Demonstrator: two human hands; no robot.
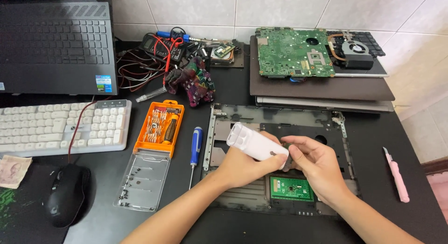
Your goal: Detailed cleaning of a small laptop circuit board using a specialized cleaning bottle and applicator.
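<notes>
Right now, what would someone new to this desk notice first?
Both hands meet at the centre over an opened laptop shell: the left hand grips a white tube, and the right hand touches its lower end. At the back right, a bare green board lies on stacked laptops beside a fan. Left of the shell stand an orange bit case and a blue screwdriver.

This is a small electronics repair bench set against a white tiled wall (280,8). On the black desk (410,211) lie an opened laptop shell (280,120), a bare green circuit board (294,52) on stacked laptops at the far right, an orange screwdriver kit (161,127) and tangled wires (140,66). A keyboard (60,127) and mouse (67,192) sit on the left.
</notes>
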